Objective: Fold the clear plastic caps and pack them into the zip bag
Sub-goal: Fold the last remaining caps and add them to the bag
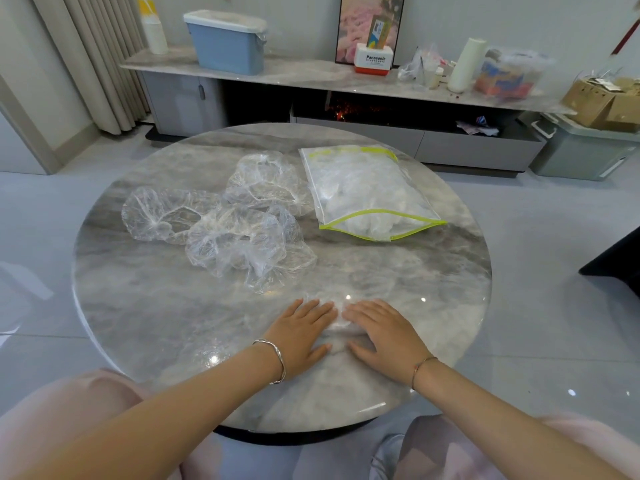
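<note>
A cap [341, 318] is pressed flat on the surface [173, 306] by the left hand [302, 336] and right hand [384, 336], fingers straight.

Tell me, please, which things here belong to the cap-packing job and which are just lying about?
Job: zip bag; left cap, front cap, back cap, loose on the table; flat cap under the left hand and right hand.
Lying about: blue bin, Panasonic box, white roll, cardboard box.
</note>
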Available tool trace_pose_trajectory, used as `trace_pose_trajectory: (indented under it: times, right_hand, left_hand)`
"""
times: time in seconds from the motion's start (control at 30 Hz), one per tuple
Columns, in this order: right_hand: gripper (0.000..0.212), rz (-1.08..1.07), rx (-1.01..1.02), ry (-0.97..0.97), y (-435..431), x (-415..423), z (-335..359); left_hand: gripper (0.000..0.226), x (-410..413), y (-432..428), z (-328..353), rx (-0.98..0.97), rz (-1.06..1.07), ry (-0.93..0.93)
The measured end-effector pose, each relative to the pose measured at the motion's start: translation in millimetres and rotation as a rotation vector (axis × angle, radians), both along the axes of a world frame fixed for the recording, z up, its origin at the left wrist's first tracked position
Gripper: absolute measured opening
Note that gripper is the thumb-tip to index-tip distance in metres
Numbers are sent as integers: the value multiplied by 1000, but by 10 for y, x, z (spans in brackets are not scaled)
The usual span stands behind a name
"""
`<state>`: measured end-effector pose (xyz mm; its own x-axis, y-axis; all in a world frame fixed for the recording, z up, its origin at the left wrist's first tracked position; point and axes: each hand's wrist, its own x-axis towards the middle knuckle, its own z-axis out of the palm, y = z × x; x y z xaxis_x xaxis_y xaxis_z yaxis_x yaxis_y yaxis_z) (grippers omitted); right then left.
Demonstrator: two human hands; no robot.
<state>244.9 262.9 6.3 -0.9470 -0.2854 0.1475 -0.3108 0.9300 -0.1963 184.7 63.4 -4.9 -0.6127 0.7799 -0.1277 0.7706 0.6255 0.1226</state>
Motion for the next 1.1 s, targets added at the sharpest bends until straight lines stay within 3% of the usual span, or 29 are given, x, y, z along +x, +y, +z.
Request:
trace_pose_trajectory:
  times: [0.17, 0.27, 0.33, 0.47, 0.57, 0.67, 0.77, 0.93, 1.0, 1.1]
  right_hand:
    - [37, -144, -153, -65, -10, -43, 75]
    - [22, -209, -201, 52, -54, -133, 198]
    - [16, -241, -275, 195, -93, -192, 273]
    - [18, -205, -354, 413, -206, -272, 357]
    - [24, -109, -283, 503, -293, -285, 330]
    - [28, 9, -276, 440, -322, -285, 285]
    - [36, 56, -314, 249, -315, -265, 256]
    - [19, -174, -939, 66, -352, -219, 518]
    - [12, -256, -1144, -176, -283, -272, 657]
    - [23, -277, -1379, -555, -118, -401, 774]
  left_hand:
    - [51, -62, 92, 161, 125, 136, 0]
    - [33, -120, 151, 247, 181, 278, -45]
    - [25, -137, 207, 313, 451, 458, -325]
    - [23, -148, 314, 545, 1056, 853, -1240]
    - [25, -206, 265, 673, 1331, 898, -1575]
    - [41, -285, 173, 750, 1427, 816, -1772]
    - [52, -312, 186, 763, 1384, 801, -1724]
    - [29, -386, 270, 695, 1380, 852, -1493]
    - [20, -460, 288, 713, 1372, 859, -1461]
    - [15, -593, 357, 717, 1331, 913, -1440]
